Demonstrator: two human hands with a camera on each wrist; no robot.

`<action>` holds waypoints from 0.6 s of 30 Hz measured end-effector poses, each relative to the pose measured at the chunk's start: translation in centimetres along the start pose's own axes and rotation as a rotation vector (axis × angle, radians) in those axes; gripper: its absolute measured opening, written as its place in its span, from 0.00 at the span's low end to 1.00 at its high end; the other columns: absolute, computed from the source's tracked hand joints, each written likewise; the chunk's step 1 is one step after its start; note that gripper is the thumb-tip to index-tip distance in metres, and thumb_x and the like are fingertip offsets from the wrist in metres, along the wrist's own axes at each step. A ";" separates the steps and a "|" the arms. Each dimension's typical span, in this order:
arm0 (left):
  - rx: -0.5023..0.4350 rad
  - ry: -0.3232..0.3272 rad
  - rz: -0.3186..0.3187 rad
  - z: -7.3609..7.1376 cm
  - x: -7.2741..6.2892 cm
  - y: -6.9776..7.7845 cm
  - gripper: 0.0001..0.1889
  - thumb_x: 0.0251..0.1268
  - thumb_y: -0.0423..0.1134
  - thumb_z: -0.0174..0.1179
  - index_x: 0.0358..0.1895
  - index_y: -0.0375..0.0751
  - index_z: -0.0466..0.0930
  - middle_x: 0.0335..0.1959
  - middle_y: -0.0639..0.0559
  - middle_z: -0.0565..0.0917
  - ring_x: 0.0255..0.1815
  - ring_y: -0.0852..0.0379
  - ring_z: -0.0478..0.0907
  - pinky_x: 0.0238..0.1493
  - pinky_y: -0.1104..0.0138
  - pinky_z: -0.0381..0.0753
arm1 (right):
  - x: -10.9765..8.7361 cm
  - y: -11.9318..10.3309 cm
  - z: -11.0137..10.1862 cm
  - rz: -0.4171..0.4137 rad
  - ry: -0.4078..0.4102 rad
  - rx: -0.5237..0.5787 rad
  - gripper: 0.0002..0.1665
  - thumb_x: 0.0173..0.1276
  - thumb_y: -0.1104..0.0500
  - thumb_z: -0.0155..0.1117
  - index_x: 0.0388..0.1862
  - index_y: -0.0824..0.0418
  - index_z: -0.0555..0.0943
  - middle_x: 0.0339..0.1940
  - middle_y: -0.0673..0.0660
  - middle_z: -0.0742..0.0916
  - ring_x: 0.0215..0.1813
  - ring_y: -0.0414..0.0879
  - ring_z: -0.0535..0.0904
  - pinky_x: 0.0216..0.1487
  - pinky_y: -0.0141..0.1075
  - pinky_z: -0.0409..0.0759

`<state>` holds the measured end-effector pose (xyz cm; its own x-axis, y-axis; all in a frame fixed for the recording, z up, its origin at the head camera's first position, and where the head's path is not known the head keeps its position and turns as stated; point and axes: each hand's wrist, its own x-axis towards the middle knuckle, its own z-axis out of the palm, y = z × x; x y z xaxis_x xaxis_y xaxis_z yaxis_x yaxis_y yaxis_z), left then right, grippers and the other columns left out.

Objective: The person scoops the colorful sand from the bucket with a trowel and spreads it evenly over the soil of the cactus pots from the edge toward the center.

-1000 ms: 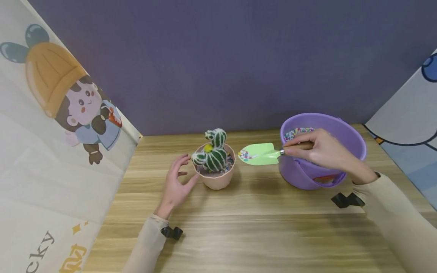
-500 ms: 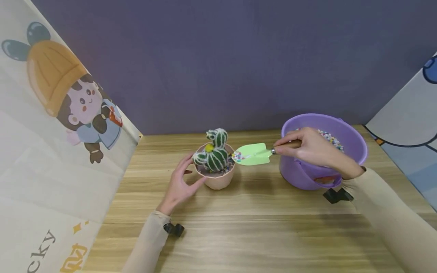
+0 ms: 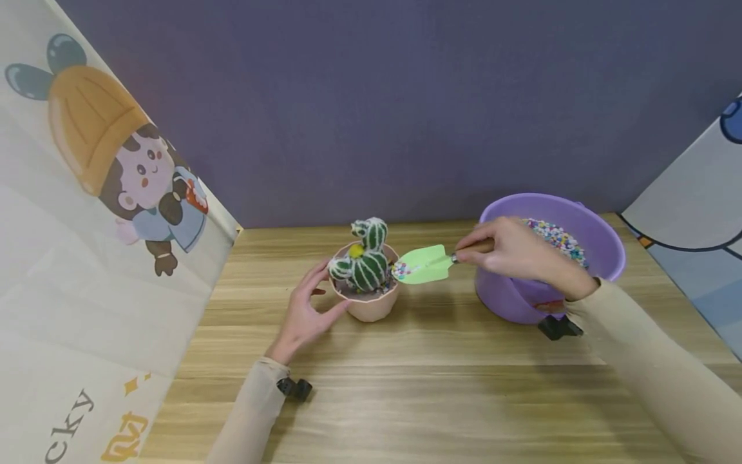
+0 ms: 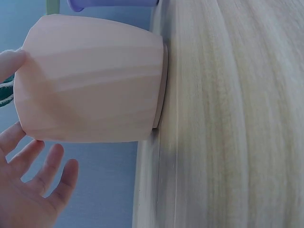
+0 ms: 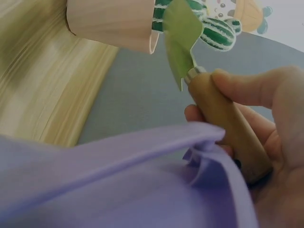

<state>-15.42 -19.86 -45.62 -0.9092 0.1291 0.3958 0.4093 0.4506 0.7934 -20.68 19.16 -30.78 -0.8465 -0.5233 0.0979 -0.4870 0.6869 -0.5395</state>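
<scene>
A pink flowerpot (image 3: 373,307) stands upright on the wooden table, with a green, white-striped cactus (image 3: 368,270) in it. My left hand (image 3: 305,316) holds the pot near its rim, thumb on one side and index finger on the other; its other fingers are spread in the left wrist view. In my right hand (image 3: 514,252) is the wooden handle (image 5: 225,121) of a small trowel. The trowel's light green blade (image 3: 426,264) has its tip over the pot's right rim, with colourful beads (image 3: 401,269) at the tip. Below the cactus, some bead filling shows in the pot.
A purple bucket (image 3: 504,299) with colourful beads (image 3: 559,240) inside stands to the right, under my right hand and wrist. Behind the table (image 3: 406,399) rises a dark blue wall (image 3: 371,109). A white panel printed with a cartoon figure (image 3: 145,174) borders the left side.
My right hand has moved left with the trowel, bringing its tip from beside the pot to over the rim. My left hand has closed in from beside the pot and now holds it.
</scene>
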 end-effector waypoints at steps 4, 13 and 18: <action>0.002 -0.001 -0.005 -0.1 -0.1 0.1 0.39 0.59 0.42 0.78 0.75 0.46 0.76 0.82 0.47 0.69 0.72 0.43 0.75 0.61 0.42 0.85 | 0.5 -0.4 0.4 -0.048 0.016 -0.063 0.08 0.72 0.53 0.74 0.45 0.52 0.95 0.45 0.52 0.95 0.38 0.39 0.86 0.39 0.36 0.82; -0.001 -0.004 -0.023 -0.1 0.0 0.2 0.37 0.58 0.43 0.78 0.73 0.46 0.78 0.82 0.48 0.70 0.69 0.45 0.77 0.60 0.39 0.83 | 1.0 -1.3 0.7 -0.045 -0.005 -0.117 0.08 0.71 0.52 0.76 0.43 0.52 0.95 0.46 0.52 0.95 0.35 0.37 0.86 0.38 0.39 0.82; 0.006 0.002 -0.019 -0.2 0.0 0.2 0.39 0.58 0.42 0.79 0.75 0.46 0.76 0.81 0.47 0.71 0.65 0.46 0.79 0.60 0.42 0.85 | 1.2 -1.6 0.6 -0.055 -0.007 -0.117 0.07 0.70 0.53 0.76 0.43 0.52 0.95 0.45 0.52 0.95 0.35 0.37 0.87 0.39 0.40 0.84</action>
<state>-15.36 -19.91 -45.36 -0.9166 0.1186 0.3818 0.3917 0.4578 0.7981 -20.82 17.18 -30.30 -0.8166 -0.5649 0.1185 -0.5547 0.7112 -0.4318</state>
